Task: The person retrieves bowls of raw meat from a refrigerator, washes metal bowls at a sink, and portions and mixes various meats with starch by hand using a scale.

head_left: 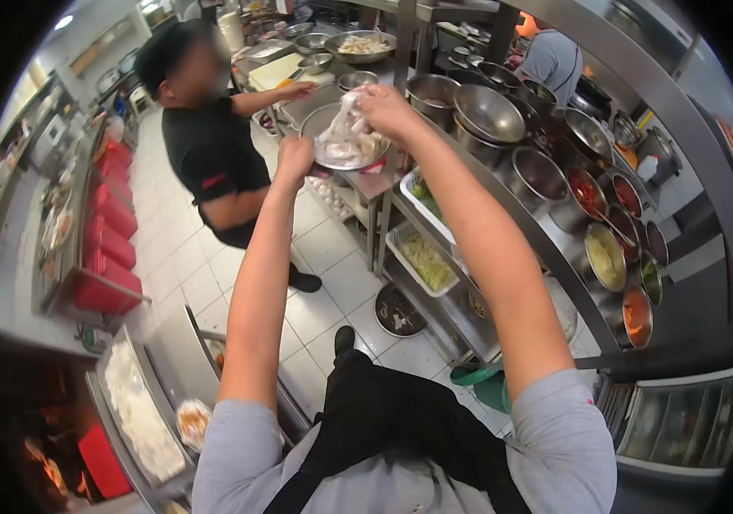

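In a white-tiled working kitchen, a person in a grey short-sleeved shirt (546,428) and black apron (401,411) works at arm's length over a round, silver-coloured metal bowl (316,124), straight ahead near the corner of a steel counter (372,187). The left hand (295,158) is closed on the bowl's left rim; the right hand (388,111) has its fingers bunched around wet, whitish, floppy food pieces (345,147) — some hang from the grip, the rest lie in the bowl. Whether the counter bears any of the bowl's weight is hard to tell from this angle.

Good handling here calls for a firm rim grip, a level bowl and low, short lifts, so slippery pieces fall back inside.

Edges crowd the right: an upright grey steel post (406,47) rises close by the right hand, and a wide, shiny steel bowl (491,113) sits near the right forearm. To the left, a co-worker in a black shirt and cap (212,154) holds out a hand (300,91) near the bowl — little margin for a swing that way. The white tiled floor (336,274) gives the most room, below the bowl and back toward the person.
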{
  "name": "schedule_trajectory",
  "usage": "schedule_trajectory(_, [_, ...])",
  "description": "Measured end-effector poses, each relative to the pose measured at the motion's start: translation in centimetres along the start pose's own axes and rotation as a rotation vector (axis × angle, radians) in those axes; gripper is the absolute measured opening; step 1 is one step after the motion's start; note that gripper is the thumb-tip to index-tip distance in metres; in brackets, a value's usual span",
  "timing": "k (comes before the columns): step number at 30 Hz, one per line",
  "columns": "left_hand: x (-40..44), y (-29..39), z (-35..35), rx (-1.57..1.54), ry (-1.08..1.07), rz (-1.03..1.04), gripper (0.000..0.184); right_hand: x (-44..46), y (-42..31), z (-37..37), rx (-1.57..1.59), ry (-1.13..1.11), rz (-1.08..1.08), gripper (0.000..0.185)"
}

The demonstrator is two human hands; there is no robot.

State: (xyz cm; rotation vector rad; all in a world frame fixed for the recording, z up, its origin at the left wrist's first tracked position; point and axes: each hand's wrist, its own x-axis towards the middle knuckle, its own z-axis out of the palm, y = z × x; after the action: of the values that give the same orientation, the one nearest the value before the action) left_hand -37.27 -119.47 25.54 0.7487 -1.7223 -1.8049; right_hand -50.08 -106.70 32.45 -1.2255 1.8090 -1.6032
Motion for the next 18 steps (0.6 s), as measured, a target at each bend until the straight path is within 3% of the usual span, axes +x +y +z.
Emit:
schedule_trajectory(2, [5.4,0.4,0.1,-0.012,0.006,0.032,0.032,3.7,0.3,-0.4,0.006,0.059,0.036,0.018])
schedule_trajectory(4, [9.3,-0.1,1.0,0.034,-0.005,0.047,0.035,6.7,1.6,-1.1,-0.248,0.107,-0.004,0.019])
schedule_trajectory(5, [11.1,-0.3,1.4,0.044,0.0,0.034,0.035,9.0,3.3,-1.3,-0.281,0.173,-0.141,0.021])
schedule_trajectory(9, [18.0,-2.9,3.0,0.089,-0.046,0.034,0.026,13.4,5.5,-2.1,-0.219,0.326,0.056,0.027])
schedule_trajectory(12, [20.5,-4.4,4.4,0.199,-0.009,0.06,0.024,15.1,6.3,-1.9,-0.284,0.468,0.069,0.026])
schedule_trajectory(18, [22.1,-5.2,5.1,0.428,-0.073,-0.06,0.026,17.1,9.9,-3.0,-0.489,0.474,0.152,0.027])
